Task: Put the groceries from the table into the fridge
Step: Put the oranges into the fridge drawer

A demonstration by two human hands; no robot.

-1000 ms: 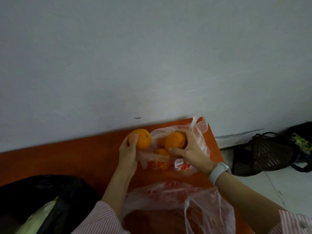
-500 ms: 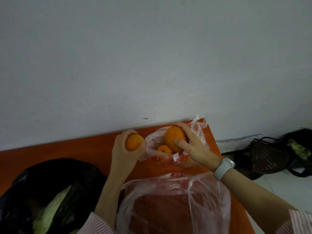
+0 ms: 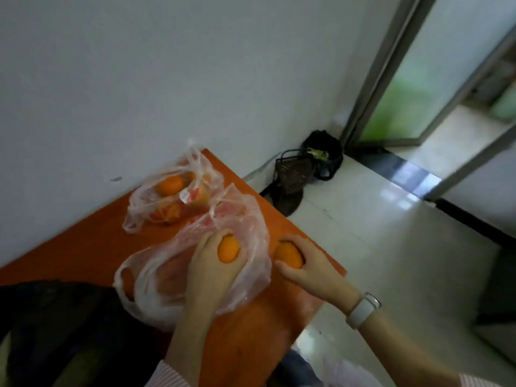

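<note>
Orange fruit filled both hands. The left hand point(image 3: 208, 263) was wrapped around one round, smooth-skinned orange point(image 3: 229, 249), held over the crumpled near plastic bag point(image 3: 245, 277). The right hand point(image 3: 310, 268) gripped a second orange point(image 3: 289, 254) above the surface's right edge, just beside that bag; a pale watch point(image 3: 363, 310) sat on its wrist. The near bag was thin, translucent and slack on the orange surface point(image 3: 83, 244). Farther back, near the wall, a second translucent bag point(image 3: 173, 196) with red print still held more oranges point(image 3: 170, 184). A black bag point(image 3: 55, 331) lay at the lower left. A dark basket point(image 3: 293, 174) stood on the floor in the corner.
</note>
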